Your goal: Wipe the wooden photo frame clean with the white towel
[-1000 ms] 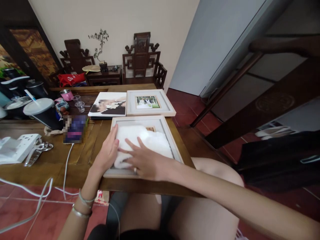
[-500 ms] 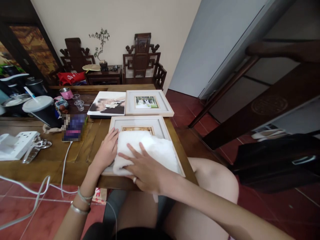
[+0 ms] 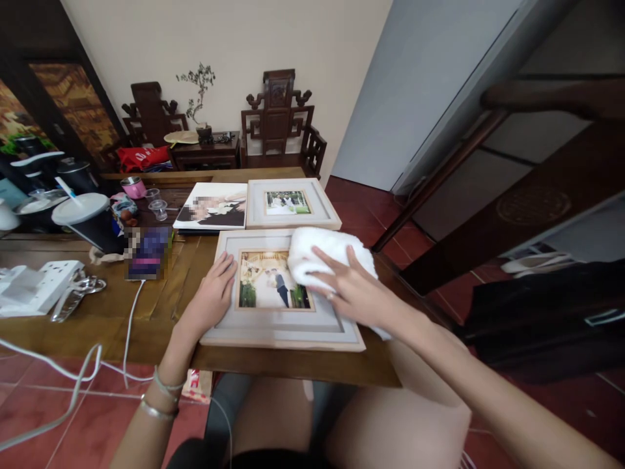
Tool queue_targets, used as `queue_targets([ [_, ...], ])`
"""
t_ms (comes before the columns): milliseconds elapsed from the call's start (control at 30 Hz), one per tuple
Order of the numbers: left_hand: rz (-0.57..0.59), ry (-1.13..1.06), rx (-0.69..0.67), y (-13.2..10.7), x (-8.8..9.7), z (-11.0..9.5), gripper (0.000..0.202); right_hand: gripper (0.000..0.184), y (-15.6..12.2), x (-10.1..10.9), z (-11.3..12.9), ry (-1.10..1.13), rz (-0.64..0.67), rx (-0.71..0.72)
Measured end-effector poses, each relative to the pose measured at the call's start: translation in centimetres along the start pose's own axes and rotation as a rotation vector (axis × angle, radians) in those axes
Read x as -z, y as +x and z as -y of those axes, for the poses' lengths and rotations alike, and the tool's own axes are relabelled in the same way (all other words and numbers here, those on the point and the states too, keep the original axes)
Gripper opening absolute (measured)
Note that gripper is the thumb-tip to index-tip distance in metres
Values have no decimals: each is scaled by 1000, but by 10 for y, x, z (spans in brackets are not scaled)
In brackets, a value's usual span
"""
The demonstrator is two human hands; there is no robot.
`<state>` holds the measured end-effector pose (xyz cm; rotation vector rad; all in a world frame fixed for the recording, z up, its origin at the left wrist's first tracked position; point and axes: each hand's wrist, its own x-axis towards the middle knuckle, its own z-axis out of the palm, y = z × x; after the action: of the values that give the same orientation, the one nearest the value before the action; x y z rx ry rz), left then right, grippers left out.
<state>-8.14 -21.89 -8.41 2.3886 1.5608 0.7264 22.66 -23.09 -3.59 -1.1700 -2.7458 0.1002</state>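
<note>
A light wood picture frame (image 3: 278,335) lies flat near the table's front edge, with a photo (image 3: 266,280) of two people inside a pale mat. My left hand (image 3: 211,293) rests on its left side, fingers stretched out and nothing held. Over the frame's right side, my right hand (image 3: 354,290) presses and holds a folded white cloth (image 3: 334,242), fingers spread across it. The cloth covers the upper right corner of the frame and hangs past its right edge. My right thumb is hidden.
Behind lie a second framed photo (image 3: 254,202) and a white photo panel (image 3: 195,223). Left on the table (image 3: 168,326) are a phone (image 3: 149,255) with a white cable, a lidded black cup (image 3: 90,225) and a power strip (image 3: 58,280). A dark wooden chair (image 3: 459,241) stands right.
My right hand has moved the white cloth to the right and away from me, uncovering the photo. My left hand stays on the frame's left side.
</note>
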Motion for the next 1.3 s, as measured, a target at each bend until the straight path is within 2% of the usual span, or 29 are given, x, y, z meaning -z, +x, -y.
queue_targets([
  [100,-17,-4,-5,-1,-1,1,45,40,35,-6,-28,-38,-14,-25],
  [200,-34,-4,2,0,-1,1,44,40,49,-7,-34,-68,-18,13],
  [267,-46,-5,4,0,-1,1,44,40,41,-5,-23,-86,-3,98],
  [367,-56,-10,-1,2,-1,2,44,42,11,7,7,-58,16,154],
  [467,-62,-11,-6,3,-2,3,44,46,-22,23,29,27,112,73],
  [567,-53,2,-4,2,-2,2,46,48,-36,35,24,88,161,-51],
  [667,-41,3,10,2,-2,1,46,48,-15,42,2,83,25,-100],
  [767,-36,0,15,2,-1,0,46,59,37,40,-9,-73,-180,-58],
  [800,-39,1,12,2,-1,0,46,62,57,36,-9,-131,-209,-22],
  [900,-54,0,-2,2,-1,1,45,54,109,16,3,-194,-105,172],
  [967,-63,-5,-7,2,-1,1,44,52,130,1,10,-178,-1,237],
  [1033,-62,-10,-3,2,-1,1,43,53,136,-8,13,-141,35,223],
  [1100,-61,-19,4,2,-1,0,43,53,131,-8,7,-94,23,160],
  [1300,-81,-28,3,2,-2,1,42,69,87,10,-37,-57,91,-80],
])
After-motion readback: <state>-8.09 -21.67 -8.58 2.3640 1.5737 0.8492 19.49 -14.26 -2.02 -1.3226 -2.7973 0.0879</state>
